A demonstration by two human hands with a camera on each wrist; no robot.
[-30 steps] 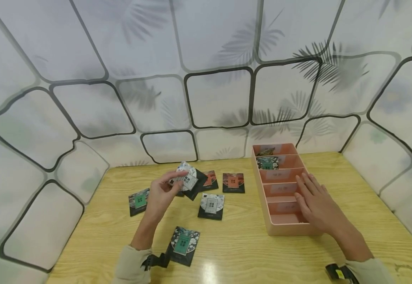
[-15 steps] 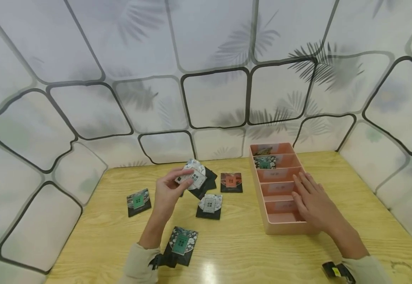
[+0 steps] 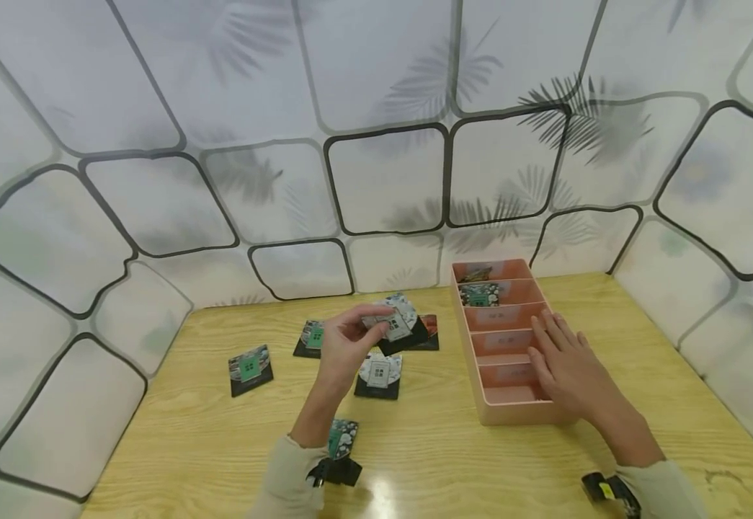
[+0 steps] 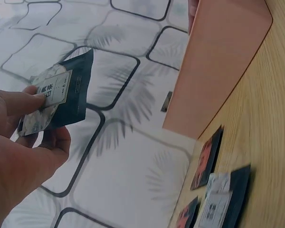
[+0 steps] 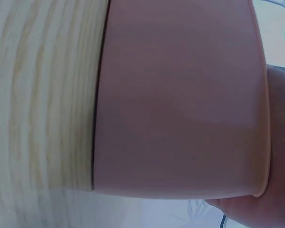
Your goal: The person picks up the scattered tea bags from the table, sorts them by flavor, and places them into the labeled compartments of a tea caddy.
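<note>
My left hand (image 3: 350, 346) pinches a flat black-and-white sachet (image 3: 402, 317) by one end, thumb on its printed face, above the table. In the left wrist view, the sachet's dark end (image 4: 76, 95) points away from the fingers. To its right stands a long pink divided box (image 3: 522, 414). My right hand (image 3: 573, 375) rests with straight fingers across the box's right rim. The right wrist view shows mostly the box's outer wall (image 5: 180, 99). Inside the box, a green-labelled sachet (image 3: 478, 295) lies in the second compartment from the back, and a brownish item (image 3: 478, 274) in the rearmost.
Lying on the wooden table (image 3: 441, 461) are a white-labelled sachet (image 3: 378, 373), a green-labelled one (image 3: 250, 369) at left, another (image 3: 310, 337) behind the left hand, and a floral one (image 3: 346, 434) partly hidden by the left wrist. Red sachets (image 4: 206, 159) show near the box. Patterned fabric walls surround the table.
The left hand has carried the white sachet rightward toward the pink box, uncovering a green-labelled sachet and overlapping a red one. The right hand stays on the box's rim.
</note>
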